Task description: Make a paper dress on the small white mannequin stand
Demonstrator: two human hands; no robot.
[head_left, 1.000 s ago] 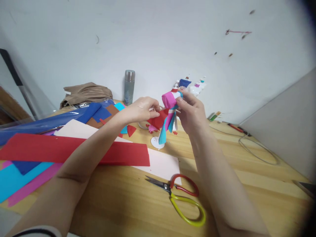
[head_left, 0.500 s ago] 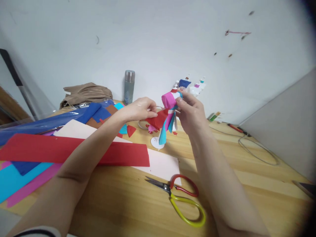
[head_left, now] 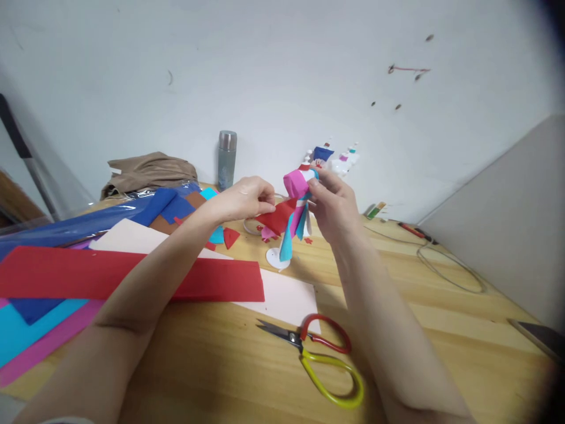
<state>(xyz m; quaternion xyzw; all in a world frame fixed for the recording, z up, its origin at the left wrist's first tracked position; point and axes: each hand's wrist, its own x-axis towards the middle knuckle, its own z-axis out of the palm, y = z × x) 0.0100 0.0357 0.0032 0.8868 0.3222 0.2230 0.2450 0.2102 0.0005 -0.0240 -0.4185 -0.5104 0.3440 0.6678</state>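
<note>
Above the wooden table my two hands hold a small paper figure wrapped in pink, with blue, pink and red strips hanging down. My right hand is closed round the figure's upper part. My left hand pinches a red paper piece against the figure's side. A white round disc lies on the table just below the hanging strips.
Scissors with red and yellow handles lie near me. A long red paper sheet, white, blue, cyan and pink sheets cover the left. A metal flask, brown cloth, small bottles and a cable sit further back.
Both hands and the figure sit slightly lower and left in view, as the camera has shifted. The grips look unchanged.
</note>
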